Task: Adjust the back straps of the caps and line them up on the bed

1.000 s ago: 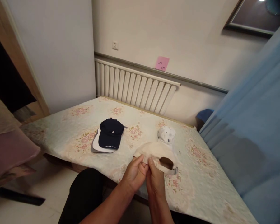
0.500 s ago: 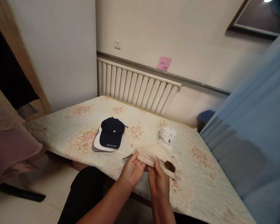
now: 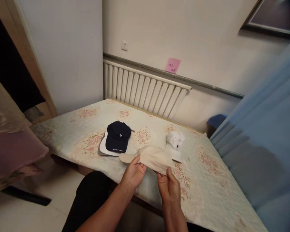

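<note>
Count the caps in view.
4. A beige cap is held in the left hand and the right hand. A navy cap sits on a white-brimmed cap. A white cap lies to their right. The stack may hide more.

navy cap (image 3: 118,140) logo "TA"?, pink note (image 3: 172,65) illeg.

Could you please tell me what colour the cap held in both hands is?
Plain beige cap, clearest in the head view.

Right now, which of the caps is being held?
The beige cap, gripped by the left hand and the right hand. The navy cap and the white cap just lie on the bedspread.
</note>
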Demonstrator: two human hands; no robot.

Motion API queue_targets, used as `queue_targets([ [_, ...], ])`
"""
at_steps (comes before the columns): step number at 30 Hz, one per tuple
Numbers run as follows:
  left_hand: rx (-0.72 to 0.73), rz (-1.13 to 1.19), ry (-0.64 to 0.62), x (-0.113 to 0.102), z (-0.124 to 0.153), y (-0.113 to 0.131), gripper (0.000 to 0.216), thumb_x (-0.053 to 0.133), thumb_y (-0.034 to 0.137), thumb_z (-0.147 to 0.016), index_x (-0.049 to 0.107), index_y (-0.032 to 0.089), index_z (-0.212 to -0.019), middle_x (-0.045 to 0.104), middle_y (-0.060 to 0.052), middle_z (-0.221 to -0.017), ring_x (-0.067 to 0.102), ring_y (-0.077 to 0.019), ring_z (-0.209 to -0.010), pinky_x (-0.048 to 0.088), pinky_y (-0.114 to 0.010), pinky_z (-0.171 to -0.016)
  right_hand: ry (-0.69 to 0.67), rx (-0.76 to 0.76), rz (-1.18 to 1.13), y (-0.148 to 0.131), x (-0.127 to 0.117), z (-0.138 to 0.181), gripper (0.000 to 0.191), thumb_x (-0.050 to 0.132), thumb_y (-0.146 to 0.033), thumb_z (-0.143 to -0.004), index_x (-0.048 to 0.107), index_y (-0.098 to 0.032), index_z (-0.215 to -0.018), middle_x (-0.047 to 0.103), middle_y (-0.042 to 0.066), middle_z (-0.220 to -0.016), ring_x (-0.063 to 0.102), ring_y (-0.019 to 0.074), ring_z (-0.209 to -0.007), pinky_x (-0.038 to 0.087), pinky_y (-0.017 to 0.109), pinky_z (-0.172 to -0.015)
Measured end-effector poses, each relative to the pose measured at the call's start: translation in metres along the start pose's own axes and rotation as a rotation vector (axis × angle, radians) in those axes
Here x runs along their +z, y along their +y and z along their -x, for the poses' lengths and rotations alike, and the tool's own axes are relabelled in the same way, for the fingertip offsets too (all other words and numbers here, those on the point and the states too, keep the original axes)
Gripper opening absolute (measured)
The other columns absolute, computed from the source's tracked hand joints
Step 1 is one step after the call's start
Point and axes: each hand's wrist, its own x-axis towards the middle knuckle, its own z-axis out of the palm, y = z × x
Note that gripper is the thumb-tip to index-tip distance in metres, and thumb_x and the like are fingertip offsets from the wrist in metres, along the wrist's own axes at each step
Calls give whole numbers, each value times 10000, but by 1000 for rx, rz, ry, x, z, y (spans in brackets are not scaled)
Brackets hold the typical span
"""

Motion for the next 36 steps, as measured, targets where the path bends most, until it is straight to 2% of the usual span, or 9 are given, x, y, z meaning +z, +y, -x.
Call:
queue_targets([
  [7, -60, -34, -25, -2, 8, -18, 288, 466, 92, -890, 544, 62, -1165, 701, -129, -965, 684, -174, -877, 561, -270, -811, -5, -38, 8, 22, 9, 12, 634, 657, -193, -765, 403, -277, -1339, 572, 38, -1286, 527, 196, -1182, 376, 464, -1047],
  [11, -109, -58, -27, -4, 12, -26, 309, 500, 103, -872, 543, 60, -1175, 692, -138, -1002, 672, -193, -929, 542, -292, -868, 24, -56, 68, 34, 11, 13, 612, 664, -228, -769, 421, -225, -1330, 591, 57, -1258, 541, 183, -1165, 363, 419, -1063],
  [16, -39, -96, -80, -9, 10, -20, 339, 508, 102, -856, 553, 102, -1192, 669, -128, -1094, 637, -216, -1023, 527, -313, -901, 6, 42, 24, 28, 4, 7, 518, 628, -277, -804, 465, -209, -1291, 610, 69, -1230, 558, 197, -1146, 384, 445, -1046],
  [23, 52, -86, -103, -9, 6, -3, 415, 512, 79, -825, 535, 119, -1238, 647, -130, -1150, 608, -265, -1071, 513, -390, -919, 33, 10, 8, 10, -3, 1, 438, 596, -282, -827, 502, -237, -1253, 614, 51, -1230, 551, 184, -1154, 404, 452, -1028],
  [28, 69, -123, -148, -5, 17, -15, 454, 517, 52, -811, 536, 161, -1252, 647, -110, -1160, 600, -257, -1083, 488, -395, -945, 67, -24, 24, 11, 3, 6, 497, 632, -249, -796, 488, -249, -1271, 604, 45, -1246, 552, 178, -1154, 407, 422, -1028],
  [32, 35, -154, -213, -6, 26, -29, 450, 515, 70, -824, 528, 151, -1267, 633, -111, -1189, 580, -251, -1115, 448, -381, -988, 77, -21, 116, 23, 10, 12, 574, 669, -266, -768, 466, -202, -1302, 617, 66, -1224, 562, 190, -1140, 380, 400, -1050],
  [36, 36, -141, -240, -8, 30, -28, 482, 519, 78, -822, 500, 167, -1296, 624, -99, -1209, 567, -250, -1135, 423, -394, -1011, 101, -19, 57, 24, 12, 11, 590, 663, -273, -778, 443, -192, -1320, 602, 65, -1246, 559, 190, -1144, 385, 401, -1050],
])
